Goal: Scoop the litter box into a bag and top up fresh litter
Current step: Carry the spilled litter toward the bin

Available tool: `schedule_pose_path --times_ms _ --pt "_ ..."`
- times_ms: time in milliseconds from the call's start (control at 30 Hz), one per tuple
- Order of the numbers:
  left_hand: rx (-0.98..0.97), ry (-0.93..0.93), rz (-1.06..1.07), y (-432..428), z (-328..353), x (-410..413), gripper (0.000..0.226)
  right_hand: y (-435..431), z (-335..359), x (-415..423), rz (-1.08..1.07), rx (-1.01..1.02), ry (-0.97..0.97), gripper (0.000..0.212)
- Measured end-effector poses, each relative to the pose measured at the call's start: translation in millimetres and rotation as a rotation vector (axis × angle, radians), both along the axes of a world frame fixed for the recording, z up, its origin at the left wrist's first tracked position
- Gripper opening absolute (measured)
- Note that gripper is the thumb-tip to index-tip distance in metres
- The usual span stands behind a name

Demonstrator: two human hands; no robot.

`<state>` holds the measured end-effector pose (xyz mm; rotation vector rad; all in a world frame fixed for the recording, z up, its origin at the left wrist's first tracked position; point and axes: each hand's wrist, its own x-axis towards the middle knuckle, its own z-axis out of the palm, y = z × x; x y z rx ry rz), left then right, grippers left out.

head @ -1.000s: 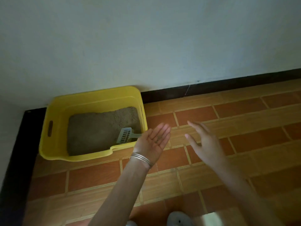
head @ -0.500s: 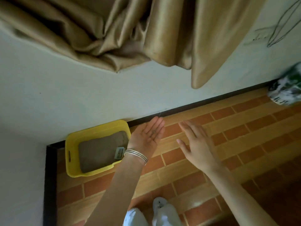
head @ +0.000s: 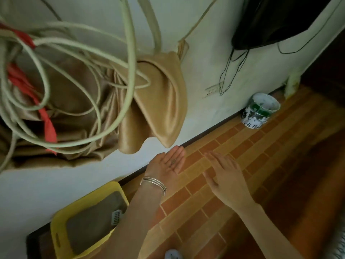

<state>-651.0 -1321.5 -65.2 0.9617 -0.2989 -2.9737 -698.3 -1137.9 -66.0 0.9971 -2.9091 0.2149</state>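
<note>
**Both hands bare beside the litter box**

Brick-patterned floor tiles [head: 214,212] run along a pale wall [head: 205,53] with a dark skirting strip at its foot. Your landmark is the yellow litter box [head: 57,232], set against that wall at the lower left. Grey litter [head: 91,223] fills it, and a pale slotted scoop [head: 116,217] lies in the litter at the box's right side, partly hidden behind your left forearm.

Your left hand [head: 169,163] is up and right of the box, palm upward, fingers straight, gripping nothing; a few dark specks sit on the palm. Silver bangles [head: 154,183] ring that wrist. Your right hand [head: 226,178] hovers further right of the box, palm down, fingers relaxed and spread, holding nothing.

Above the box, gold curtain fabric [head: 158,101] hangs bunched against the wall, with loops of pale cord [head: 128,53] and red strips [head: 47,124] across it. Far right of the box, a green-and-white tin [head: 259,111] stands on the floor by the skirting. Something dark [head: 280,19] hangs high on the wall, thin black wires [head: 226,71] trailing below it.
</note>
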Motion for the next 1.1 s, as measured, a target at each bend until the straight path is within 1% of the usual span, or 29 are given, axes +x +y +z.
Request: schedule_pose_path --times_ms 33,133,233,300,433,633,767,1100 --pt "0.041 0.022 -0.007 4 14 -3 0.042 6 10 -1 -0.007 -0.009 0.037 0.053" --pt "0.043 0.019 -0.059 22 45 -17 0.038 25 41 -10 -0.077 -0.028 0.060 0.052" --pt "0.016 0.007 -0.108 40 71 -27 0.036 45 65 -14 -0.100 -0.071 0.098 0.043" --pt "0.039 0.011 -0.123 54 83 -36 0.037 59 78 -19 -0.129 -0.057 0.092 0.046" --pt "0.012 0.012 -0.155 82 98 -53 0.037 88 97 -28 -0.161 -0.072 0.076 0.046" --pt "0.020 -0.006 -0.116 117 106 -79 0.038 130 106 -52 -0.182 -0.072 0.063 0.045" --pt "-0.015 -0.013 -0.134 139 112 -105 0.036 155 103 -75 -0.191 -0.060 0.057 0.048" --pt "-0.066 -0.002 -0.227 178 115 -185 0.037 196 91 -141 -0.234 -0.108 0.144 0.043"
